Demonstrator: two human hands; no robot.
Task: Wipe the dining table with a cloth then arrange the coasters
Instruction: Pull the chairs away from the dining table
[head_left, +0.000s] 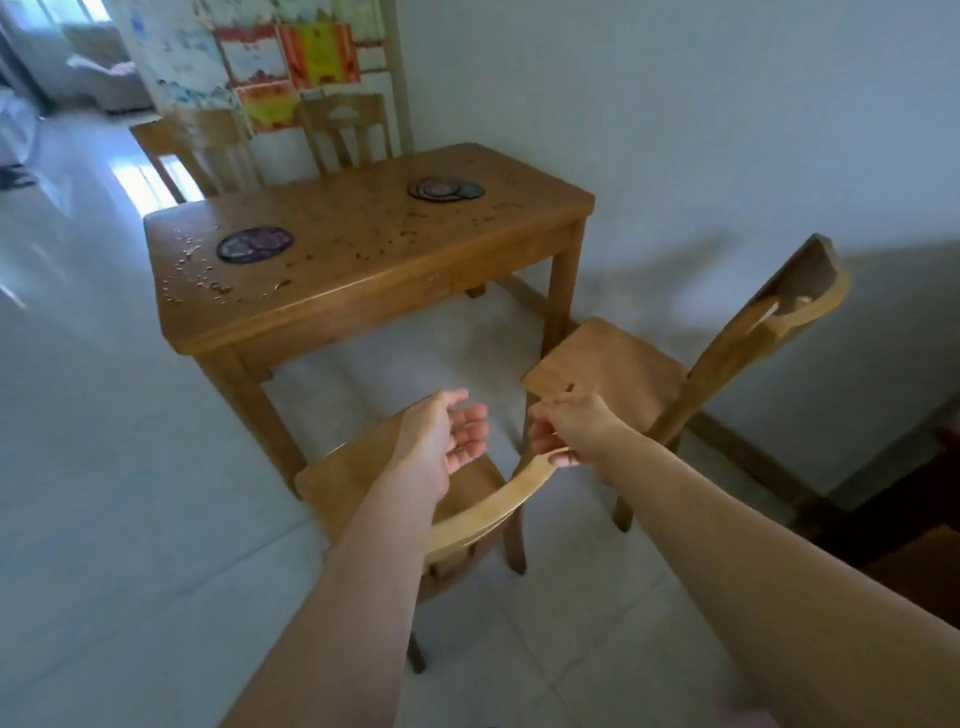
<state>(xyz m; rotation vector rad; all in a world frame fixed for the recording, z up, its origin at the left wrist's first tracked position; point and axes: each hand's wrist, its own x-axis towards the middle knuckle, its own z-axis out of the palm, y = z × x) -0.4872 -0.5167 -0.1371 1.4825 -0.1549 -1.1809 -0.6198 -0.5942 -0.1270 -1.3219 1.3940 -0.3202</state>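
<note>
The right hand (563, 428) has its grip pinched on the top rail of the near chair (483, 512), while the left hand (447, 441) hovers just beside it with fingers loose and nothing in them. The surface (363, 244) lies ahead beyond that chair, crumb-strewn, with coasters (254, 245) at its near left and a stack (445, 189) far right. No cloth is in view, so wiping looks unstarted.
</note>
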